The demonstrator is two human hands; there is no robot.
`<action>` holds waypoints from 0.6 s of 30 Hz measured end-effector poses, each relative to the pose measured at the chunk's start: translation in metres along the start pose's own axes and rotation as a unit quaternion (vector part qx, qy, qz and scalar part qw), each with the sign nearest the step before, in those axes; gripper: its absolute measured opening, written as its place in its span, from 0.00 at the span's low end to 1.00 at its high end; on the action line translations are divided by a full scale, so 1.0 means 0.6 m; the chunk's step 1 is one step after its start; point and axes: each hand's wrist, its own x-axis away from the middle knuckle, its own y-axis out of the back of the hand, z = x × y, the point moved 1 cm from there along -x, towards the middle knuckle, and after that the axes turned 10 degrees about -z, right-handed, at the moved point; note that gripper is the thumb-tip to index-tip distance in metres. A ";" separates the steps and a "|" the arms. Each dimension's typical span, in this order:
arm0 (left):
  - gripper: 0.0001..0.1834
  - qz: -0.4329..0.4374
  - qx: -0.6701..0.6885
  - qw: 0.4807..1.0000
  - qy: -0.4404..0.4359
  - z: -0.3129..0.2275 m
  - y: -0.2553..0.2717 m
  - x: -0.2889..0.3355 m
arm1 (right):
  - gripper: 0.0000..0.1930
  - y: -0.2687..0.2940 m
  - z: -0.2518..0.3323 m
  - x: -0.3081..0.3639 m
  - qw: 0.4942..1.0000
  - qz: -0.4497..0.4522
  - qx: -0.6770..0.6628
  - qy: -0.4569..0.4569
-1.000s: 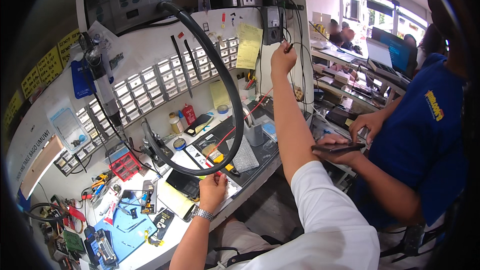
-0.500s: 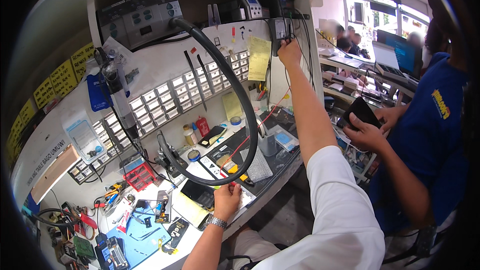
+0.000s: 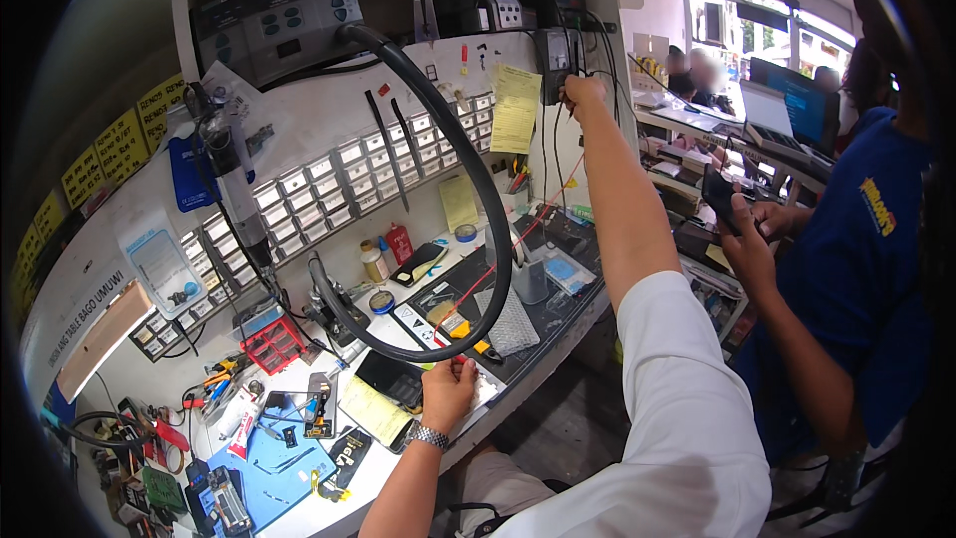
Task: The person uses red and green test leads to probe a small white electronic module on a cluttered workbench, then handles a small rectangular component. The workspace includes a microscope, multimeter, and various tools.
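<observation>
My left hand, a metal watch on its wrist, is low over the bench front with fingers closed. A thin red wire runs down to near its fingertips; what they pinch is hidden. Beside it lies a dark phone, partly under a yellow note. My right hand reaches far up to a dark box with cables on the wall below the shelf. Its fingers are closed against the box's lower right; what they grip cannot be made out.
A thick black hose loops down from the grey station in front of the small drawers. Tools and parts crowd the blue mat. At right, a person in a blue shirt holds a dark phone.
My right hand has shifted slightly right and down along the box. My left hand stays almost in place. The person at right has raised the dark phone and tilted it.
</observation>
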 end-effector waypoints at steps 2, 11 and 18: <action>0.08 0.001 0.004 1.000 0.003 0.002 -0.002 -0.001 | 0.14 0.020 -0.002 0.025 0.996 0.021 0.052 0.069; 0.10 0.002 0.016 1.000 0.013 0.011 -0.005 -0.002 | 0.23 0.038 -0.044 0.067 0.870 -0.167 0.159 0.435; 0.08 0.004 0.009 1.000 0.019 -0.001 0.000 -0.001 | 0.23 0.046 -0.024 0.073 0.896 -0.095 0.183 0.393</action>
